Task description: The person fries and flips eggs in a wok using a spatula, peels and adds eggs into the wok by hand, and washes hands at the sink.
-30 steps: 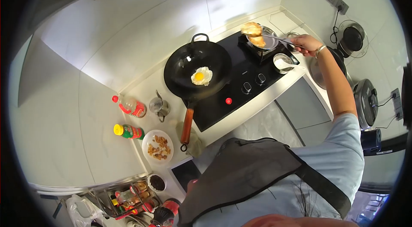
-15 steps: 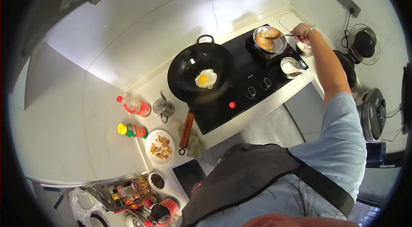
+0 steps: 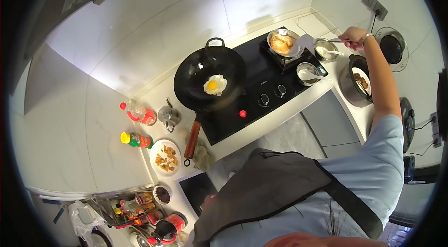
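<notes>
My right hand (image 3: 354, 38) is closed around the handle of a metal spatula (image 3: 305, 41). The flat spatula blade is beside the right rim of a steel bowl (image 3: 296, 52), with nothing on it. Golden fried eggs (image 3: 282, 44) lie in that bowl, which stands over the right burner. In the black wok (image 3: 186, 79) on the left burner lies one fried egg (image 3: 215, 85), yolk up. Only a sliver of my left hand (image 3: 208, 201) shows past the apron, near a dark tablet-like panel (image 3: 196, 192); its fingers are hidden.
Two steel bowls with white spoons (image 3: 306, 67) (image 3: 322, 44) stand right of the burners. Farther right is a pot (image 3: 347, 83) holding a dish of brown food. Bottles (image 3: 140, 140), a metal oil pot (image 3: 169, 115) and a plate (image 3: 156, 165) of browned pieces line the left counter.
My right hand has drawn the spatula rightward out of the steel bowl. The fried egg that was on its blade now lies in the bowl. The whole view has shifted slightly.
</notes>
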### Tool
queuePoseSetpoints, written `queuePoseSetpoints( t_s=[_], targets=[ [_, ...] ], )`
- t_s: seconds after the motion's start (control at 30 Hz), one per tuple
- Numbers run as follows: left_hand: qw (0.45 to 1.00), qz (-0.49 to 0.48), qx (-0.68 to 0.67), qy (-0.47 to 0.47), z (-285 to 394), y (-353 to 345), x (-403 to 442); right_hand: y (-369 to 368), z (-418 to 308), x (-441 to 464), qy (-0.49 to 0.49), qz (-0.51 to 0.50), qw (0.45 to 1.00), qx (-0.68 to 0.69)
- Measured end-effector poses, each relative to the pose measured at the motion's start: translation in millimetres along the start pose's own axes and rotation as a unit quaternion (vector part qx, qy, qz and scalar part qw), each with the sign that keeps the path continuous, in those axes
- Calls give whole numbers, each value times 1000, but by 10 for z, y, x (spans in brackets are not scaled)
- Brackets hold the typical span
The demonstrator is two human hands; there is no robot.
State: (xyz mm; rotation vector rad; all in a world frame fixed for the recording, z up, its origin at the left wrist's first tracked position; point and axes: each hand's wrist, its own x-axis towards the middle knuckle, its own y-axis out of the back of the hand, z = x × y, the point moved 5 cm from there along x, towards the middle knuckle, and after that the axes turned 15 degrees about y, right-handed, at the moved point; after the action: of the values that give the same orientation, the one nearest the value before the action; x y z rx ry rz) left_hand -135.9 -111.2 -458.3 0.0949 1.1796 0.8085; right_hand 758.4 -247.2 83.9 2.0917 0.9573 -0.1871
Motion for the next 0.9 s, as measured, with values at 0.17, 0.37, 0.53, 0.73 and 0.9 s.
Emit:
queuePoseSetpoints(
  t_s=[0.17, 0.37, 0.53, 0.73, 0.9],
  targets=[
    [989, 1, 122, -86, 272, -163, 156, -367, 528, -93, 25, -34, 971, 235],
    [990, -22, -120, 66, 1255, 67, -935, -1001, 32, -424, 196, -118, 930, 289],
    [984, -69, -153, 56, 594, -128, -693, -1394, -866, -561, 277, -163, 936, 146],
    [991, -58, -110, 43, -192, -364, -267, -2251, -2132, -446, 371, -220, 868, -244],
    [993, -18, -105, 44, -456, -370, -326, -2981, -2846, -129, 283, -317, 786, -449]
  ],
)
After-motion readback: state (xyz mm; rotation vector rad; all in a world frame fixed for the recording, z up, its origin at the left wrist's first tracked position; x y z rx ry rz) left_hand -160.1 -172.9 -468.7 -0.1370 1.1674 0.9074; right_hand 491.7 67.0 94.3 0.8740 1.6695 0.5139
